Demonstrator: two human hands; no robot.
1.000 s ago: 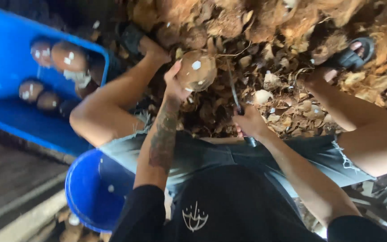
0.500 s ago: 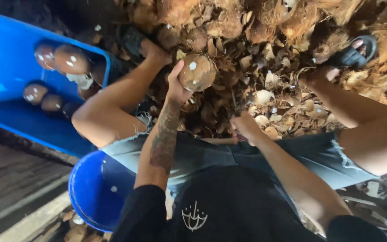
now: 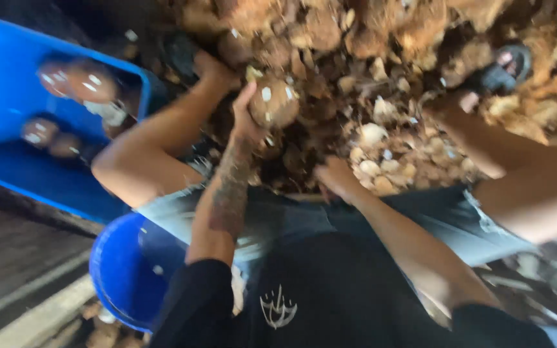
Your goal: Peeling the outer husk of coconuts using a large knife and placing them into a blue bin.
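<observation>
No packages, labels, signs or screens show anywhere in this blurred view.

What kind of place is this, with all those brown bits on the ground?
Probably a coconut-husking spot. The left hand holds a round brown husked coconut over a heap of torn brown fibrous husk pieces, and more husked coconuts lie in a big blue plastic tub.

Your single head camera looks steeply down, close over your lap and hands (image 3: pixel 246 122), onto the husk-strewn ground (image 3: pixel 381 38).
</observation>
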